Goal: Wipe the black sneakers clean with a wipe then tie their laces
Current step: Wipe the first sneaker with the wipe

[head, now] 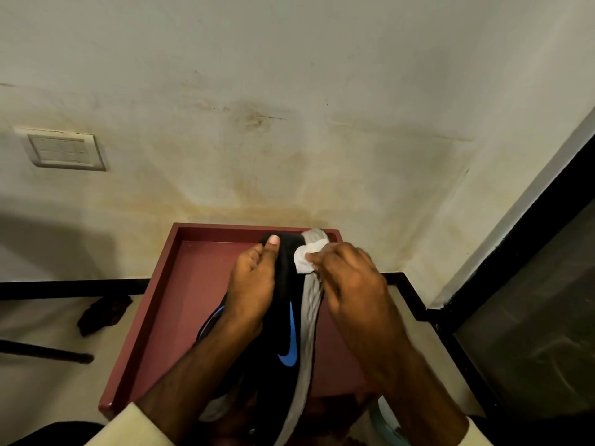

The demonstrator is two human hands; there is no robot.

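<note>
Right hand: the right hand (349, 278) pinches a small white wipe (304, 260) between fingertips and presses it against the sneaker's toe, where black upper meets grey sole.
Left hand: the left hand (254, 281) wraps around the black sneaker (288, 320), thumb stretched up over the toe, fingers curled out of sight behind the shoe.
Sneaker: held on its side above the tray, toe pointing away from the person, grey ridged sole (310, 313) facing right.
Branding: a blue swoosh logo (289, 346) on the black side panel; no readable lettering.
Sleeves: pale cream cuffs at both wrists.
Surface: a dark red tray (154, 304) with a raised rim lies under the shoe.
Floor: light floor with a black border line; a dark crumpled object (103, 313) lies to the left.
Room: a stained cream wall (289, 107) behind, with a white switch plate (62, 151) at left; a black-framed panel at right.
</note>
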